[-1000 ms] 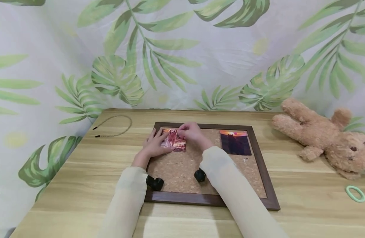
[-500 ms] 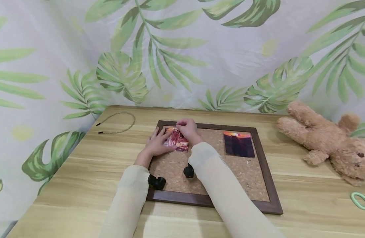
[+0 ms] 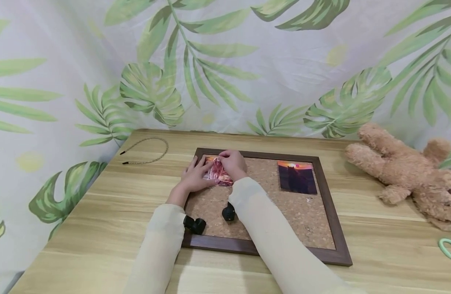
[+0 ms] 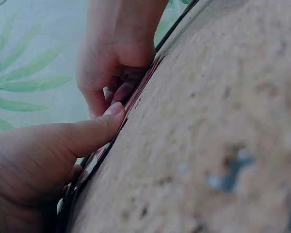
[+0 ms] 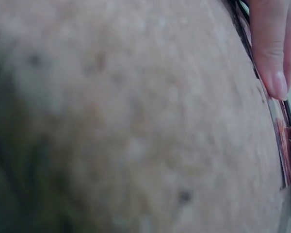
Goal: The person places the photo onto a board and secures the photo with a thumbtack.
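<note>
A small photo with a light-outlined animal figure in reddish tones (image 3: 219,177) lies at the upper left of a framed cork board (image 3: 269,212). My left hand (image 3: 196,176) rests on its left side with the fingers spread. In the left wrist view the left thumb (image 4: 99,128) lies along the photo's near edge. At the photo's top my right hand (image 3: 232,163) pinches something small, mostly hidden by the fingers; a thin pin-like line shows in the right wrist view. A dark sunset photo (image 3: 298,181) with a pink dot near its top lies at the board's upper right.
The board's dark wooden frame (image 3: 225,246) lies on a wooden table (image 3: 111,228). A braided cord with black ends (image 3: 163,153) is to the left. A plush bear (image 3: 398,167) and a light green ring (image 3: 445,255) are to the right. Patterned cloth hangs behind.
The head view has shifted slightly, so the board sits farther right in it. My right forearm has swung left, and the right hand has settled lower over the photo's top right. The left hand still rests there.
</note>
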The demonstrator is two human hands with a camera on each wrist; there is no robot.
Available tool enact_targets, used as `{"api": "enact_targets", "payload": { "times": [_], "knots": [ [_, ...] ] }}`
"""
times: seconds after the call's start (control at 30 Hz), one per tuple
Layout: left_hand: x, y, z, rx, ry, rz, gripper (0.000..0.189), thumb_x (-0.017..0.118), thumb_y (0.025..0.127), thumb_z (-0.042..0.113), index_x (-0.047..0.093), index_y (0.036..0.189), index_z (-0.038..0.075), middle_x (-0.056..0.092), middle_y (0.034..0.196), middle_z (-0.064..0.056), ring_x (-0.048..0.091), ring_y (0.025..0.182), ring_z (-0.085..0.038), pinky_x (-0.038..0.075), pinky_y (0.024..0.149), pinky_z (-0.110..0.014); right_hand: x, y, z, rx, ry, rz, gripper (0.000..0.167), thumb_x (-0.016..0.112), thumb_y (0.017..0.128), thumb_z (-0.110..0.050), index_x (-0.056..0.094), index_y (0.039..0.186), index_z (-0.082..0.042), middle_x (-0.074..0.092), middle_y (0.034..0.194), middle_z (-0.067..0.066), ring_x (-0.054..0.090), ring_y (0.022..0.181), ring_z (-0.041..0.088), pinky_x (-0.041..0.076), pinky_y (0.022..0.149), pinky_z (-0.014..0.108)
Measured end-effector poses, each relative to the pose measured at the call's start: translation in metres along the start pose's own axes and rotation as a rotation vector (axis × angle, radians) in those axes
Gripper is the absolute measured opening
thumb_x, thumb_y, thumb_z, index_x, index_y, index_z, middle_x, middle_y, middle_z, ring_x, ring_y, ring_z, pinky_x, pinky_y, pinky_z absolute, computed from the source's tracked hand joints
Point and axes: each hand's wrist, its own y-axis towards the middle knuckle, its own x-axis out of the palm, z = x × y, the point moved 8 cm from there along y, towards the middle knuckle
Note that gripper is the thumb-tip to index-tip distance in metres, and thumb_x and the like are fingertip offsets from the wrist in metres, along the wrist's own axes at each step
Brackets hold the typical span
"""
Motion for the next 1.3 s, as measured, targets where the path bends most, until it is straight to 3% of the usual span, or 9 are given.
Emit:
{"api": "enact_targets", "payload": {
  "times": [0.73, 1.3],
  "knots": [
    [0.0007, 0.0011, 0.0004, -0.006, -0.002, -0.011, 0.069, 0.056, 0.078, 0.044, 0.031, 0.136, 0.015, 0.009, 0.142, -0.014, -0.005, 0.127, -0.03, 0.008, 0.092, -0.058, 0.0022, -0.002, -0.0036, -0.042, -0.143, 0.071, 0.01, 0.059, 0.079, -0.028, 0.069, 0.081, -0.026, 0.062, 0.083, -0.009, 0.054, 0.069, 0.011, 0.038, 0.05, 0.03],
    [0.0005, -0.0016, 0.0041, 0.001, 0.011, -0.008, 0.068, 0.057, 0.079, 0.039, 0.03, 0.135, 0.012, 0.01, 0.141, -0.016, -0.004, 0.127, -0.032, 0.008, 0.092, -0.058, 0.0014, -0.002, -0.0071, -0.039, -0.183, 0.082, 0.009, 0.061, 0.078, -0.029, 0.068, 0.075, -0.025, 0.061, 0.076, -0.007, 0.054, 0.069, 0.013, 0.039, 0.048, 0.031]
  ]
}}
